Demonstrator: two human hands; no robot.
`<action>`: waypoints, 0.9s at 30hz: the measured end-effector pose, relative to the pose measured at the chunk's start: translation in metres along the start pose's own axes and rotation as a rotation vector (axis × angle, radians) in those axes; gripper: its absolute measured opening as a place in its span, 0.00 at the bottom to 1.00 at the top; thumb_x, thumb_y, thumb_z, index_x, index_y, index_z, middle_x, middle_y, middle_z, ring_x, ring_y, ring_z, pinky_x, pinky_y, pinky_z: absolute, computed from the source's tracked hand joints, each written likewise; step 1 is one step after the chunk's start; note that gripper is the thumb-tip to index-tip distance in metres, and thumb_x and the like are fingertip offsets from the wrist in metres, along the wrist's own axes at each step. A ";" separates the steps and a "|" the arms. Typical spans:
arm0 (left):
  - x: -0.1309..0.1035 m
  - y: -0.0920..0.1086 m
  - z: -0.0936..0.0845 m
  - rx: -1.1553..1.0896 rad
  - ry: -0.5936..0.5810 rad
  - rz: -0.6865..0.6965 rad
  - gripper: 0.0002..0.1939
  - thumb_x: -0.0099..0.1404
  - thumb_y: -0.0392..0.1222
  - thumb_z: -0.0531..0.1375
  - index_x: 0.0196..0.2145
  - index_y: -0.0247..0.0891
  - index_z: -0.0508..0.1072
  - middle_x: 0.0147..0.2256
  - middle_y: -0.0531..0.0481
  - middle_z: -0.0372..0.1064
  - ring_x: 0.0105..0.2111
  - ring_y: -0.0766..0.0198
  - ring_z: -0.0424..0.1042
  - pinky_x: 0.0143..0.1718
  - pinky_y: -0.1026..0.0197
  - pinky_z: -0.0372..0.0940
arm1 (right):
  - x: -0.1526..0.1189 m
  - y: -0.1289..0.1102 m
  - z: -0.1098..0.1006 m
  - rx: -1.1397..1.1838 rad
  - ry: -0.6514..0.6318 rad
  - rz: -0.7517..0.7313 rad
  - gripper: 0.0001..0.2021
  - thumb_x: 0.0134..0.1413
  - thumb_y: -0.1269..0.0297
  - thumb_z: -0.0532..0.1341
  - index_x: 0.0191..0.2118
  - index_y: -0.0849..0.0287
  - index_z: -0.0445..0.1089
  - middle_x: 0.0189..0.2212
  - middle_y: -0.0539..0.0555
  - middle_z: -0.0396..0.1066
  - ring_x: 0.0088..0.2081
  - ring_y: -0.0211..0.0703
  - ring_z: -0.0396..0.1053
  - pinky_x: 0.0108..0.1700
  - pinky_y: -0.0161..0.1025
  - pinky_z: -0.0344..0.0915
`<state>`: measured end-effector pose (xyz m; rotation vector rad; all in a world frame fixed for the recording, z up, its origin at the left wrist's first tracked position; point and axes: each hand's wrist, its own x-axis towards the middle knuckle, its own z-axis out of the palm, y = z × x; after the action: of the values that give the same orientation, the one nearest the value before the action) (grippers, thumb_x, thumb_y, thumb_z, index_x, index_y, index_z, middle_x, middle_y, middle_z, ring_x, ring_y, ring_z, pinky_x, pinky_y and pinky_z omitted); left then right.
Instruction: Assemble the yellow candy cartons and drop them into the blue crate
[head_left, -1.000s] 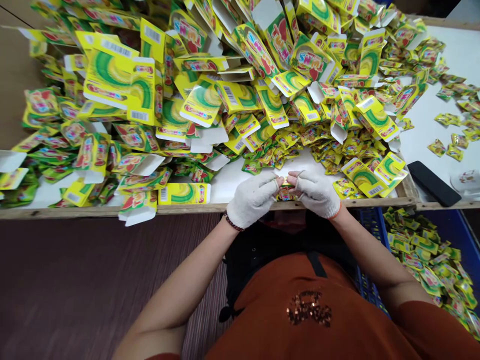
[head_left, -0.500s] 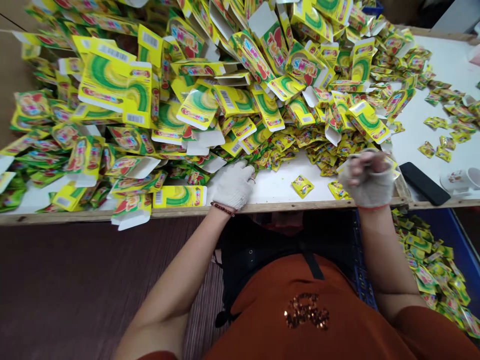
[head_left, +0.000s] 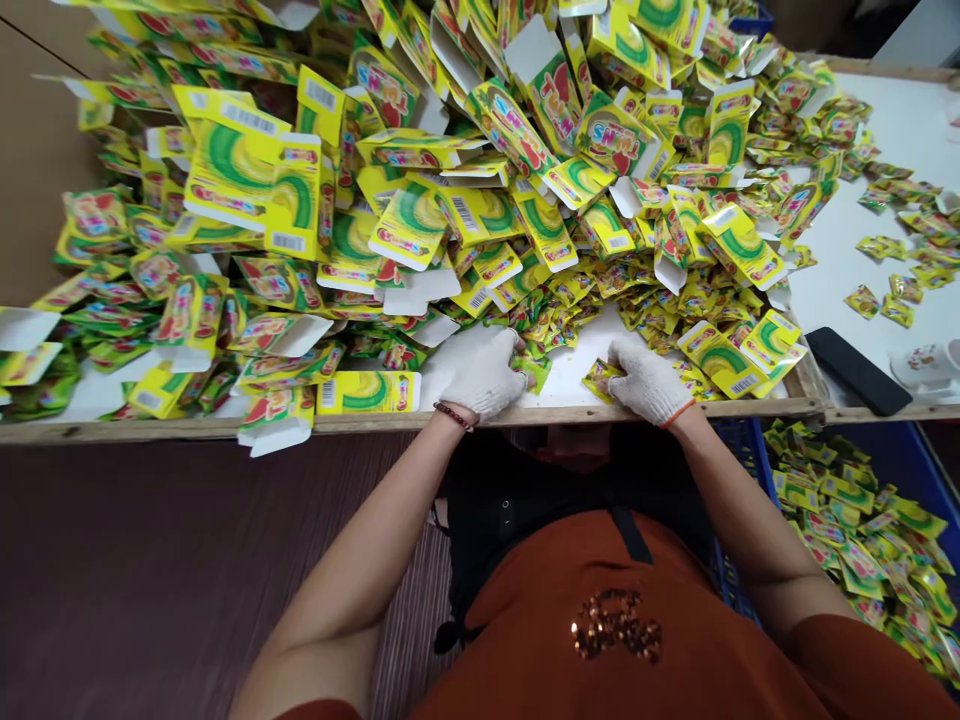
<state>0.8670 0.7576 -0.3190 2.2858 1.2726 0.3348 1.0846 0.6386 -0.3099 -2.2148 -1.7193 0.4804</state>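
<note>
My left hand [head_left: 480,374], in a white glove with bare fingertips, rests low on the white tabletop near the front edge. Its fingers are closed on a small green sachet [head_left: 537,368]. Facing it across a short gap is my right hand [head_left: 649,380], gloved the same way, with thumb and fingers pinching a small yellow sachet [head_left: 598,379] at the table surface. Behind both hands lies a pile of small yellow sachets [head_left: 570,290]. A flat yellow carton [head_left: 369,391] lies left of my left hand, and another yellow carton [head_left: 721,358] is beyond my right hand.
Heaped yellow-green cartons [head_left: 465,130] cover the back of the table. A wooden rim [head_left: 555,414] runs along the front. To the right are a black phone [head_left: 859,372] and a white cup [head_left: 926,362]. Below, a blue crate [head_left: 919,460] holds many filled packs.
My right hand has come down and left from its raised position, onto the yellow sachet. A green sachet now shows in my left hand. Yellow cartons now show where my right hand was.
</note>
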 end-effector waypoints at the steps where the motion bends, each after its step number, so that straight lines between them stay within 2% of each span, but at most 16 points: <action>1: -0.001 -0.002 0.003 -0.106 -0.016 -0.028 0.16 0.50 0.38 0.67 0.38 0.39 0.71 0.29 0.51 0.70 0.29 0.59 0.69 0.30 0.59 0.60 | -0.001 0.001 0.000 0.074 0.008 -0.020 0.08 0.50 0.62 0.65 0.33 0.57 0.66 0.27 0.47 0.63 0.29 0.38 0.59 0.31 0.35 0.53; 4: -0.009 -0.004 0.012 -0.444 -0.006 -0.067 0.21 0.54 0.39 0.65 0.46 0.36 0.69 0.27 0.55 0.68 0.28 0.63 0.68 0.32 0.61 0.63 | -0.002 0.001 0.003 0.354 0.022 -0.081 0.06 0.50 0.64 0.63 0.35 0.58 0.68 0.29 0.48 0.67 0.32 0.38 0.62 0.34 0.35 0.57; 6: -0.016 -0.003 0.017 -0.651 0.016 -0.077 0.23 0.55 0.43 0.65 0.48 0.35 0.70 0.28 0.55 0.69 0.28 0.64 0.68 0.33 0.61 0.65 | -0.002 -0.004 0.006 0.544 -0.004 -0.101 0.09 0.50 0.60 0.64 0.33 0.59 0.69 0.29 0.48 0.67 0.32 0.38 0.62 0.34 0.35 0.59; 9: -0.027 0.007 0.022 -0.889 0.117 -0.117 0.18 0.55 0.46 0.66 0.41 0.36 0.73 0.29 0.53 0.70 0.28 0.66 0.68 0.33 0.62 0.65 | -0.002 -0.018 0.014 0.858 -0.062 -0.074 0.15 0.50 0.51 0.65 0.31 0.59 0.67 0.28 0.48 0.67 0.32 0.38 0.64 0.35 0.35 0.62; 12: -0.037 0.018 0.026 -1.085 0.232 -0.133 0.15 0.54 0.47 0.67 0.36 0.37 0.71 0.28 0.54 0.68 0.26 0.69 0.66 0.29 0.65 0.64 | 0.000 -0.030 0.022 1.083 -0.105 -0.051 0.19 0.50 0.47 0.66 0.36 0.58 0.68 0.34 0.50 0.71 0.36 0.40 0.68 0.42 0.37 0.67; 14: -0.041 0.022 0.027 -1.186 0.214 -0.121 0.16 0.53 0.47 0.68 0.34 0.37 0.71 0.28 0.55 0.68 0.26 0.70 0.66 0.30 0.66 0.65 | 0.002 -0.034 0.022 1.099 -0.125 -0.060 0.21 0.49 0.45 0.67 0.38 0.58 0.69 0.35 0.51 0.73 0.36 0.40 0.69 0.42 0.37 0.67; 16: -0.042 0.023 0.025 -1.246 0.118 -0.130 0.16 0.52 0.48 0.69 0.34 0.36 0.72 0.30 0.53 0.70 0.28 0.68 0.69 0.31 0.64 0.66 | 0.004 -0.034 0.017 1.027 -0.150 -0.092 0.22 0.47 0.45 0.68 0.35 0.59 0.69 0.32 0.51 0.72 0.34 0.40 0.68 0.38 0.36 0.66; 18: -0.041 0.023 0.021 -1.240 0.029 -0.138 0.18 0.54 0.49 0.68 0.37 0.35 0.74 0.33 0.50 0.72 0.32 0.64 0.71 0.33 0.63 0.67 | 0.005 -0.031 0.010 0.898 -0.161 -0.129 0.21 0.45 0.46 0.69 0.30 0.60 0.69 0.28 0.50 0.70 0.31 0.39 0.65 0.33 0.35 0.63; 20: -0.040 0.024 0.018 -1.183 0.000 -0.122 0.21 0.53 0.50 0.69 0.41 0.35 0.75 0.35 0.49 0.74 0.35 0.62 0.72 0.37 0.62 0.68 | 0.005 -0.030 0.005 0.773 -0.137 -0.143 0.19 0.46 0.48 0.68 0.27 0.61 0.68 0.24 0.48 0.66 0.28 0.37 0.61 0.29 0.33 0.59; 22: -0.040 0.027 0.021 -1.122 0.042 -0.104 0.22 0.51 0.49 0.71 0.40 0.35 0.75 0.32 0.50 0.73 0.34 0.63 0.72 0.38 0.62 0.67 | 0.004 -0.029 0.006 0.700 -0.078 -0.145 0.18 0.47 0.49 0.67 0.28 0.61 0.68 0.23 0.48 0.64 0.27 0.37 0.60 0.29 0.34 0.58; 24: -0.041 0.032 0.026 -1.103 0.111 -0.123 0.20 0.51 0.49 0.71 0.37 0.35 0.74 0.29 0.52 0.72 0.31 0.65 0.70 0.35 0.63 0.65 | 0.003 -0.031 0.010 0.706 0.025 -0.146 0.18 0.48 0.49 0.67 0.34 0.60 0.69 0.27 0.50 0.67 0.30 0.39 0.64 0.32 0.35 0.63; 27: -0.044 0.040 0.034 -1.077 0.194 -0.108 0.17 0.55 0.50 0.68 0.35 0.36 0.73 0.29 0.53 0.71 0.29 0.67 0.68 0.32 0.64 0.63 | 0.001 -0.037 0.016 0.819 0.113 -0.164 0.22 0.50 0.49 0.67 0.46 0.58 0.68 0.37 0.55 0.72 0.40 0.45 0.70 0.44 0.42 0.70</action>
<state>0.8877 0.6928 -0.3247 1.2785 0.9285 0.9455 1.0458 0.6492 -0.3089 -1.4725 -1.2945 0.8171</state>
